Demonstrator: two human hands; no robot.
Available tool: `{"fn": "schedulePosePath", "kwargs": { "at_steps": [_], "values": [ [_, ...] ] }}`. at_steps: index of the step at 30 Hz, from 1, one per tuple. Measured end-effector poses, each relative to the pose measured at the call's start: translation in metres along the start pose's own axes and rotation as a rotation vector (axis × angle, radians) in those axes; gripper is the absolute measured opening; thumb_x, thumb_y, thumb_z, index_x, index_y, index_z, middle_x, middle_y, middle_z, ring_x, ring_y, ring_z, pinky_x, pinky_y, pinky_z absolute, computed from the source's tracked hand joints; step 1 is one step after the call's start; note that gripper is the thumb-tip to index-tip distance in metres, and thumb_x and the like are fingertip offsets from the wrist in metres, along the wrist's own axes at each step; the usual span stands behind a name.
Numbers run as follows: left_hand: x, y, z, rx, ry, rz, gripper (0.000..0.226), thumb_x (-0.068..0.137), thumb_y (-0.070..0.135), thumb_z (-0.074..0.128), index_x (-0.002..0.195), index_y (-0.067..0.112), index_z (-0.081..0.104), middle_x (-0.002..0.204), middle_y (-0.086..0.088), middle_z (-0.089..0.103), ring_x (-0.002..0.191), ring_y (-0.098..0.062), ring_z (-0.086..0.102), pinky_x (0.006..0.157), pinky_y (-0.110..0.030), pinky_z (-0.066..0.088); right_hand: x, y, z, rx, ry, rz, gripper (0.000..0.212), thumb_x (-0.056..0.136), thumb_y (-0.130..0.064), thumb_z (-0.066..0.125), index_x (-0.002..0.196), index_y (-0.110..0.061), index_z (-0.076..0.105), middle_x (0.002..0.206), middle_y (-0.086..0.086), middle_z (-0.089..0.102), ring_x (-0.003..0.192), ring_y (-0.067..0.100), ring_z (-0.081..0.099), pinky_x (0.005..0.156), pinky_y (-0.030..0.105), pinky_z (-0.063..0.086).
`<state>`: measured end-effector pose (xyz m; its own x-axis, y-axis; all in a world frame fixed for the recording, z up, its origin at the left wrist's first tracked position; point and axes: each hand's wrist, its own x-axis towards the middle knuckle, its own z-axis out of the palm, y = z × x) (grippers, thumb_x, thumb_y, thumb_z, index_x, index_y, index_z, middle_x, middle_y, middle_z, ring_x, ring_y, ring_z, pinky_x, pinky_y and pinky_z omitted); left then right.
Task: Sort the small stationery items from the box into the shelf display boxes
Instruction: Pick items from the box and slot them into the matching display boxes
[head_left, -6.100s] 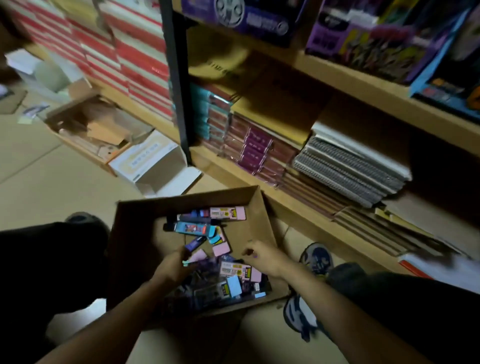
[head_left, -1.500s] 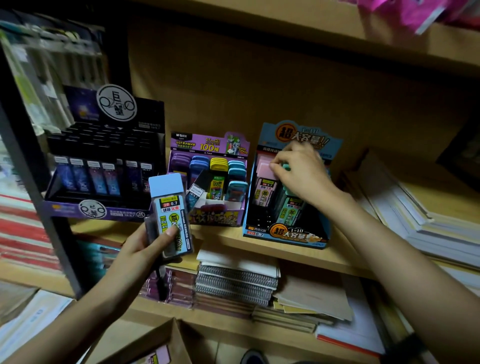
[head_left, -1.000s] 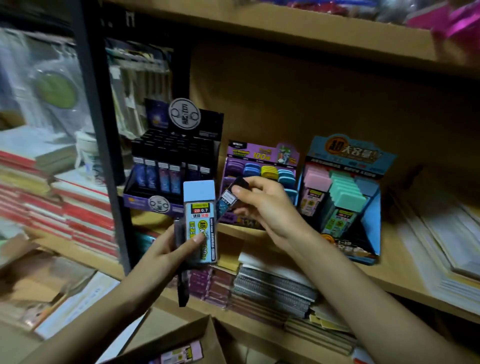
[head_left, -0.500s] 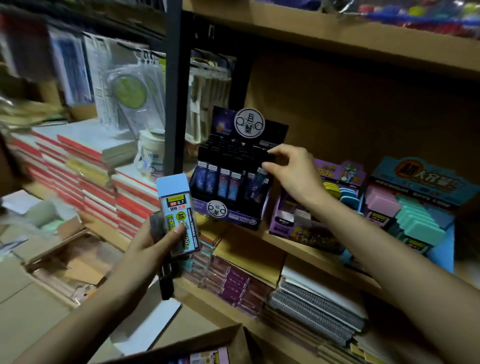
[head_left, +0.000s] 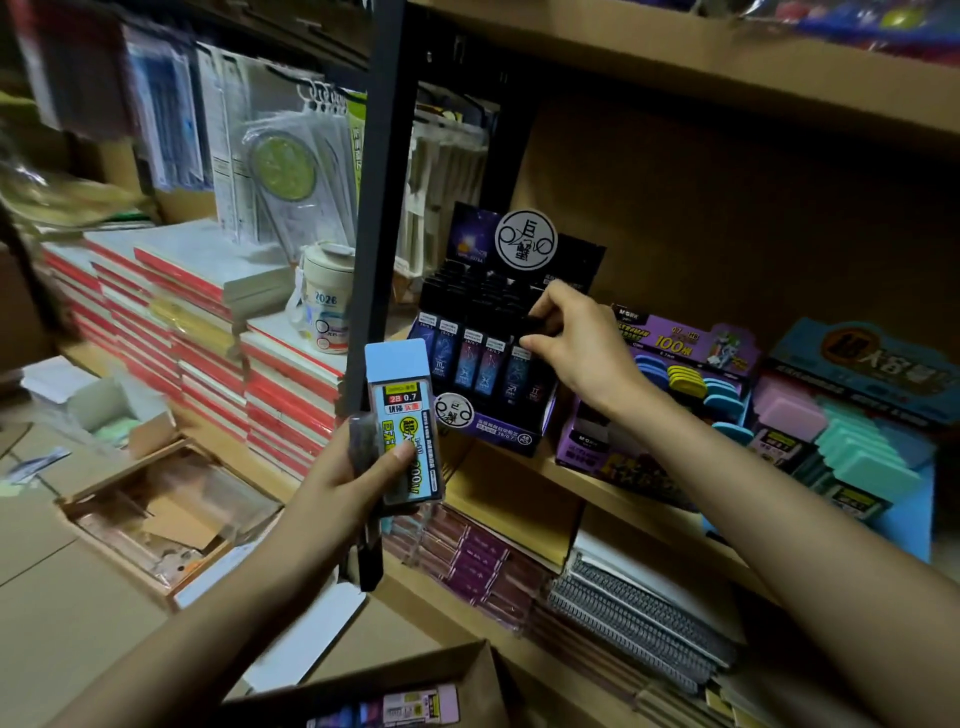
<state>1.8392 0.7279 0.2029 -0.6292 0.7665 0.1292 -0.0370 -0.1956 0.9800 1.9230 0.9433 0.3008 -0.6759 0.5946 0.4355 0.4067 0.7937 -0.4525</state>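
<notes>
Single wide-angle view from a camera worn on a person's head. It faces forward and slightly down into a wooden shelf unit, seen at a slant, so the shelf board (head_left: 587, 493) runs from the centre down to the right. Both forearms enter from the bottom edge. The left hand (head_left: 343, 483), gripping a blue-capped case (head_left: 402, 415), sits close to the lens at centre. The right hand (head_left: 576, 348), pinching a small dark case (head_left: 537, 325), reaches farther in, to the black display box (head_left: 498, 426) at arm's length. A cardboard box (head_left: 415, 675) cuts the bottom edge, beneath the camera. The floor (head_left: 62, 597) fills the lower left, well below.
</notes>
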Motion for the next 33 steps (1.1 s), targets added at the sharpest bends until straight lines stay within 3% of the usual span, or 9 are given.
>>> {"fn": "schedulePosePath", "kwargs": {
  "at_steps": [3, 7, 9, 12, 17, 21, 27, 31, 33],
  "values": [
    [-0.003, 0.001, 0.004, -0.005, -0.019, 0.001, 0.061, 0.071, 0.040, 0.058, 0.121, 0.007, 0.052, 0.116, -0.014, 0.065, 0.109, -0.029, 0.062, 0.096, -0.047, 0.049, 0.000, -0.002, 0.002, -0.033, -0.012, -0.006, 0.017, 0.082, -0.010, 0.070, 0.091, -0.016, 0.057, 0.082, -0.001, 0.057, 0.069, 0.005, 0.050, 0.053, 0.007, 0.029],
    [-0.005, 0.001, 0.008, -0.050, -0.096, -0.018, 0.040, 0.079, 0.034, 0.058, 0.114, 0.016, 0.055, 0.105, -0.004, 0.071, 0.093, -0.019, 0.070, 0.071, -0.027, 0.058, -0.004, -0.010, -0.004, -0.144, -0.008, -0.025, 0.019, 0.089, -0.013, 0.062, 0.108, -0.009, 0.063, 0.094, 0.009, 0.063, 0.082, 0.016, 0.054, 0.068, 0.020, 0.037],
    [-0.005, 0.002, 0.012, -0.041, -0.127, -0.025, 0.037, 0.082, 0.032, 0.057, 0.115, 0.018, 0.054, 0.106, -0.003, 0.071, 0.094, -0.017, 0.070, 0.070, -0.026, 0.057, -0.012, -0.014, -0.011, -0.169, 0.032, -0.018, 0.024, 0.093, -0.015, 0.056, 0.115, -0.008, 0.061, 0.102, 0.013, 0.065, 0.086, 0.021, 0.059, 0.071, 0.026, 0.043],
    [-0.007, 0.004, 0.019, 0.001, -0.190, -0.025, 0.032, 0.083, 0.029, 0.058, 0.113, 0.020, 0.055, 0.104, -0.001, 0.072, 0.092, -0.017, 0.071, 0.068, -0.023, 0.056, -0.037, -0.022, -0.021, -0.015, 0.089, -0.004, 0.018, 0.094, -0.022, 0.053, 0.103, -0.011, 0.065, 0.092, 0.005, 0.067, 0.085, 0.020, 0.062, 0.067, 0.024, 0.043],
    [-0.012, 0.007, 0.040, 0.045, -0.313, -0.056, 0.034, 0.080, 0.026, 0.059, 0.113, 0.018, 0.054, 0.102, 0.002, 0.072, 0.091, -0.017, 0.071, 0.066, -0.022, 0.056, -0.088, -0.022, -0.035, 0.460, -0.107, 0.138, 0.008, 0.091, -0.025, 0.058, 0.095, -0.020, 0.063, 0.086, -0.002, 0.065, 0.079, 0.012, 0.063, 0.075, 0.035, 0.053],
    [-0.018, 0.006, 0.075, 0.040, -0.423, -0.081, 0.035, 0.080, 0.026, 0.058, 0.113, 0.019, 0.052, 0.102, 0.004, 0.072, 0.090, -0.016, 0.071, 0.066, -0.021, 0.056, -0.111, 0.002, -0.055, 0.532, -0.107, 0.198, 0.008, 0.088, -0.009, 0.062, 0.091, -0.017, 0.062, 0.081, 0.004, 0.060, 0.062, 0.009, 0.056, 0.059, 0.025, 0.049],
    [-0.025, -0.006, 0.147, 0.063, -0.545, -0.036, 0.031, 0.084, 0.024, 0.052, 0.113, 0.014, 0.056, 0.104, -0.003, 0.072, 0.094, -0.016, 0.070, 0.073, -0.028, 0.058, -0.144, 0.056, -0.104, 0.618, -0.033, 0.310, 0.015, 0.089, -0.002, 0.059, 0.084, -0.017, 0.060, 0.074, 0.002, 0.060, 0.051, -0.003, 0.057, 0.051, 0.015, 0.048],
    [-0.019, -0.013, 0.190, 0.041, -0.510, -0.062, 0.019, 0.096, 0.016, 0.041, 0.106, 0.007, 0.054, 0.089, -0.011, 0.070, 0.067, -0.018, 0.069, 0.050, -0.020, 0.049, -0.159, 0.097, -0.156, 0.572, 0.135, 0.349, 0.017, 0.089, 0.000, 0.058, 0.083, -0.016, 0.059, 0.074, 0.002, 0.060, 0.054, -0.002, 0.058, 0.053, 0.015, 0.050],
    [-0.017, -0.012, 0.206, 0.084, -0.493, -0.017, 0.021, 0.097, 0.016, 0.040, 0.104, 0.002, 0.053, 0.068, -0.005, 0.062, 0.046, -0.010, 0.055, 0.040, -0.016, 0.036, -0.165, 0.118, -0.183, 0.545, 0.223, 0.365, 0.013, 0.089, 0.001, 0.057, 0.087, -0.012, 0.059, 0.075, 0.004, 0.059, 0.053, -0.002, 0.058, 0.052, 0.013, 0.049]
  ]
}}
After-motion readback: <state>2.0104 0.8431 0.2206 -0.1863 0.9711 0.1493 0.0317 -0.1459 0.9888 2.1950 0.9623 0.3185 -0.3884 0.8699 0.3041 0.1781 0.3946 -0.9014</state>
